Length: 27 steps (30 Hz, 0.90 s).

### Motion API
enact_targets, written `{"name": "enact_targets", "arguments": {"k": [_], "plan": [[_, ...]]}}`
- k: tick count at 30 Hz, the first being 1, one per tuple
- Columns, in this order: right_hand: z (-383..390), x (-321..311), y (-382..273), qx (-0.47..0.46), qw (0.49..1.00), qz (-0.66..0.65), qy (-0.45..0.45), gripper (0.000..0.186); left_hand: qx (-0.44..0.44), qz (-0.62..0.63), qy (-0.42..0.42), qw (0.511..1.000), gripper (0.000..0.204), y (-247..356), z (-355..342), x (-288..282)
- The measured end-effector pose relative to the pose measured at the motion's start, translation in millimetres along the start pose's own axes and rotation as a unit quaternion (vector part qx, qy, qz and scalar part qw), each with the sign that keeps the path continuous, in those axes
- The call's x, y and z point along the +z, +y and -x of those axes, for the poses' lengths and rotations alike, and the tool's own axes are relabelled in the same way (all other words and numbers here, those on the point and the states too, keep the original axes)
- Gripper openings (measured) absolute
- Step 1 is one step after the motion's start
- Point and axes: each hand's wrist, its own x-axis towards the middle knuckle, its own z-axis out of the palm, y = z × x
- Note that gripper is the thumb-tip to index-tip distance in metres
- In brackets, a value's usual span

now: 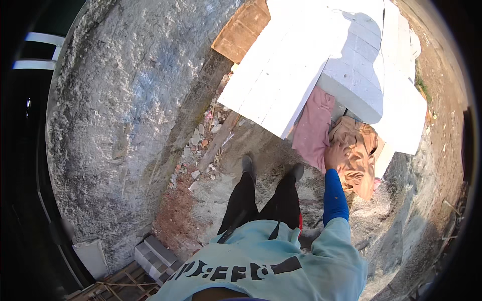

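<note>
My right hand [335, 154] is on a crumpled tan cloth bundle [359, 173], its fingers gripping the fabric at the left side, with a blue sleeve covering my forearm. A pink cloth [312, 123] hangs just left of the bundle, beside the white blocks [271, 75]. A white block [351, 95] sits above both cloths, with my shadow falling across it. My left hand is not in view.
A rough grey wall [105, 110] runs along the left. Cardboard [243, 27] lies at the upper end of the blocks. Rubble [196, 145] and a plank [216, 140] are on the ground left of my feet. Grey blocks [155, 256] sit at the lower left.
</note>
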Motion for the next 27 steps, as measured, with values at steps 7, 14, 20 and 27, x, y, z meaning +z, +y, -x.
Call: {"name": "enact_targets", "arguments": {"k": [7,14,20,27], "plan": [[-12,13,10,-0.097,0.994,-0.007,0.059,0.029,-0.026,0.095,-0.007,0.995,0.032,-85,-4,66],[109,-129,33,-0.105,0.987,-0.098,0.073,0.027,0.078,0.110,-0.014,0.991,0.036,-193,-73,83],[228,-251,110,-0.027,0.979,-0.057,0.194,0.036,-0.119,0.127,0.140,0.975,0.041,-170,-141,-101],[247,-243,246,0.307,0.906,-0.117,0.268,0.043,0.013,0.373,0.143,0.916,0.022,-344,-208,-128]]}}
